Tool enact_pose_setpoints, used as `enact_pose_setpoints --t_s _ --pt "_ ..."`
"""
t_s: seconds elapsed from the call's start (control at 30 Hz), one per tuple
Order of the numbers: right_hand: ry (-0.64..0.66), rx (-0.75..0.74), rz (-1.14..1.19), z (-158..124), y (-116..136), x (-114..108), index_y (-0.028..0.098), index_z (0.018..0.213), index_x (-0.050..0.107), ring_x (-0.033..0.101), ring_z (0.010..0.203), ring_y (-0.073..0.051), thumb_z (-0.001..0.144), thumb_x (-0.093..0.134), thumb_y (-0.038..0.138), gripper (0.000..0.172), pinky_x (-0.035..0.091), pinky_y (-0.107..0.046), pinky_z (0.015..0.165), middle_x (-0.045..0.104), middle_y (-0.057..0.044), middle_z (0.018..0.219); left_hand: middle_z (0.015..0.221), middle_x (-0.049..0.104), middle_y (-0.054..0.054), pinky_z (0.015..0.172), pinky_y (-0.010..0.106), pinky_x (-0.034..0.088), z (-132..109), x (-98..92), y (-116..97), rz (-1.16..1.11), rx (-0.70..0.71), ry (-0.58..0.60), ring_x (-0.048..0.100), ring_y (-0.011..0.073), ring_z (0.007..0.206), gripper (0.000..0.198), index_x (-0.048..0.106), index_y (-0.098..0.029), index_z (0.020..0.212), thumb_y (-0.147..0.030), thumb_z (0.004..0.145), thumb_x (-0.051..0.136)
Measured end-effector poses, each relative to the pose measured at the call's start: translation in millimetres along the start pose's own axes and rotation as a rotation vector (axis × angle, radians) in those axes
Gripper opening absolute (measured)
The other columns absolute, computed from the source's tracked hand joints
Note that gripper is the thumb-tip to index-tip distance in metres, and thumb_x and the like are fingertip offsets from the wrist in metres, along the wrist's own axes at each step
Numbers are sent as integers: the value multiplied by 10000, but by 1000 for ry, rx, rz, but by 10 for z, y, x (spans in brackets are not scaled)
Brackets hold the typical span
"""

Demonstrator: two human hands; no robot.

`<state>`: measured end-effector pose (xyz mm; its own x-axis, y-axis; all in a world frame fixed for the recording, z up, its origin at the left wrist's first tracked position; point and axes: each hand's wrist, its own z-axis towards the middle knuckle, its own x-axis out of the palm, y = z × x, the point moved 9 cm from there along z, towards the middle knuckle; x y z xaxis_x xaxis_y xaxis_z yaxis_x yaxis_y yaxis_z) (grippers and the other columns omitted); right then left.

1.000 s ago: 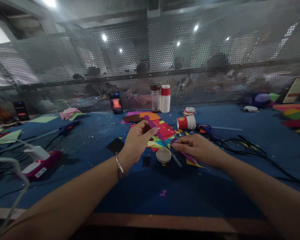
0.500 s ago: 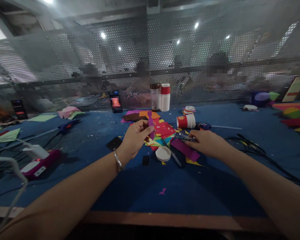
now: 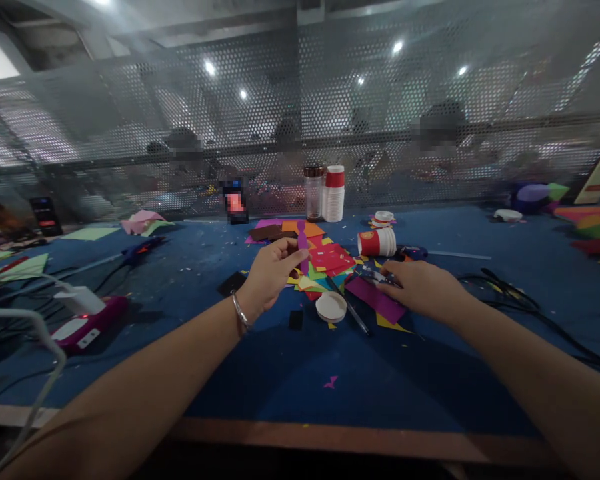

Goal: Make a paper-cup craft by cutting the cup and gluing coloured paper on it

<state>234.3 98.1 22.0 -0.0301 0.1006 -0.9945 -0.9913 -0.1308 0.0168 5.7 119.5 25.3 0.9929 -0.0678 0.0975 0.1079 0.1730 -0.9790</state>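
Observation:
My left hand, with a bangle at the wrist, pinches a narrow purple paper cutout with a rounded top, held upright over the paper pile. My right hand is closed around what looks like scissors, low above the table; the fingers partly hide them. Just beneath lies a purple paper strip. Between my hands are red paper sheets, a dark pen and a round white lid.
Stacked paper cups stand beside a clear jar at the back. Other cups lie sideways near a blue glue gun. Left are another glue gun and a purple power strip. Black cables run right. A perforated screen rises behind.
The whole view has shifted slightly, so things sit a little further right. Both hands keep nearly the same poses, the purple cutout still in my left hand.

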Motion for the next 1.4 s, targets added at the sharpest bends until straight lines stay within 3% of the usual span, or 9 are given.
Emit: enact_pose_setpoints --t_s 0.23,0.43,0.53,0.67,0.77,0.97,1.13,1.27,1.4 --pt "-42 -37 170 38 0 -59 206 968 682 665 692 -213 900 514 275 194 424 -293 613 712 -50 767 714 627 -7 508 193 437 -20 48 49 -18 -28 42 534 75 562 157 671 -152 810 -238 706 750" --pt "-36 78 651 27 -50 -98 184 925 631 503 423 -128 890 488 299 187 379 -266 487 582 17 593 716 626 -15 533 218 464 -96 164 38 -1 -27 114 536 83 574 141 682 -154 791 -239 702 752" --pt "-40 70 786 10 -7 -97 192 828 618 411 421 -110 889 515 429 266 311 -253 460 447 56 503 732 640 -11 563 220 470 -110 189 19 29 -14 131 552 86 601 162 680 -145 820 -221 698 753" --pt "13 29 960 -28 95 -43 179 934 637 390 492 -90 792 645 542 390 292 -232 461 505 43 620 745 636 -20 608 226 491 -126 173 -1 31 14 111 589 100 646 342 606 -152 1018 -176 709 750" --pt "105 8 1028 -60 188 12 165 976 639 353 492 -77 757 682 559 453 264 -226 453 498 46 636 748 625 -34 616 237 499 -160 191 -60 46 83 127 608 120 671 445 509 -197 1102 -174 727 746" --pt "183 -68 1070 -104 330 -3 155 989 655 297 474 -65 779 648 591 484 215 -217 438 404 71 594 855 649 18 683 240 486 -241 280 -233 226 263 188 572 114 721 181 656 -182 974 -185 795 678" --pt "238 -178 1067 -152 432 -23 175 866 624 250 440 -60 845 574 614 442 178 -215 412 314 92 544 790 642 13 682 258 487 -297 401 -203 241 236 306 577 134 724 339 664 -171 1148 -217 812 676" --pt "259 -278 1052 -194 505 -31 199 645 455 301 443 -60 892 508 612 484 232 -213 418 353 76 538 752 638 3 642 245 467 -339 489 -162 213 209 406 571 121 673 420 636 -154 1222 -235 813 689" --pt "323 -268 1067 -231 535 11 200 674 478 306 437 -61 875 541 603 455 233 -218 418 374 78 546 752 650 1 632 233 467 -374 560 -120 175 181 496 585 116 671 455 629 -165 1240 -236 797 708"
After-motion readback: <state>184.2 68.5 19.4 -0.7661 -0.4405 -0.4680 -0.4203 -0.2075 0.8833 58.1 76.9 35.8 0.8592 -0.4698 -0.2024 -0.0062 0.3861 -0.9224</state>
